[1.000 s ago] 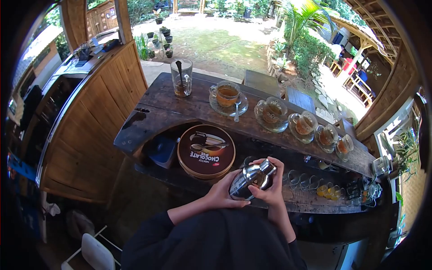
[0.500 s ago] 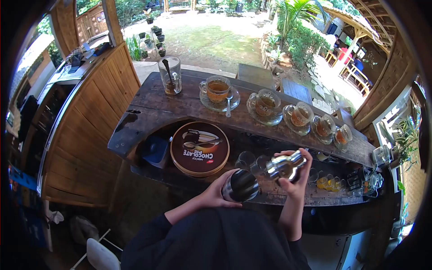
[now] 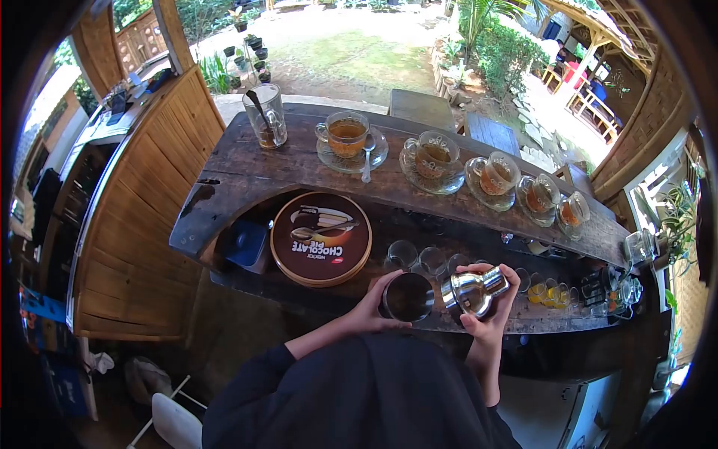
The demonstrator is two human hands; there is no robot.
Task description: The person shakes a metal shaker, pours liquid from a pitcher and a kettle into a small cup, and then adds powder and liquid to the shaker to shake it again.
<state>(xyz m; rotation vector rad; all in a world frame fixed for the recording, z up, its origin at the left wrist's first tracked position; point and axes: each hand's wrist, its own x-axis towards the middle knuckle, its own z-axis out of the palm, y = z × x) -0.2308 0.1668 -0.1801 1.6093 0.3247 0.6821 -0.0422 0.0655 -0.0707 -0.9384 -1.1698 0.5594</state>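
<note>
My left hand [image 3: 372, 308] is wrapped round a metal shaker cup [image 3: 407, 297], its open mouth turned up toward me and its inside dark. In my right hand [image 3: 490, 318] is the shiny shaker top [image 3: 473, 292] with its narrow cap, tilted so the cap points up and right. The two shaker parts are apart, with a small gap between them. Just beyond them, drinking glasses [image 3: 432, 260] stand on the lower shelf. Left of my left hand lies a round brown chocolate pie tin [image 3: 321, 238].
Along the raised wooden counter [image 3: 224, 161] stand a tall glass mug [image 3: 265, 117] with a spoon inside and several glass cups of tea [image 3: 347, 137] on saucers. Small glasses with yellow contents [image 3: 551, 295] sit on the shelf at right. A white chair [image 3: 176, 420] is at lower left.
The shaker top has come lower and closer to the cup. My left hand has moved slightly right and up, turning the cup's mouth more toward me. The camera view has shifted slightly.
</note>
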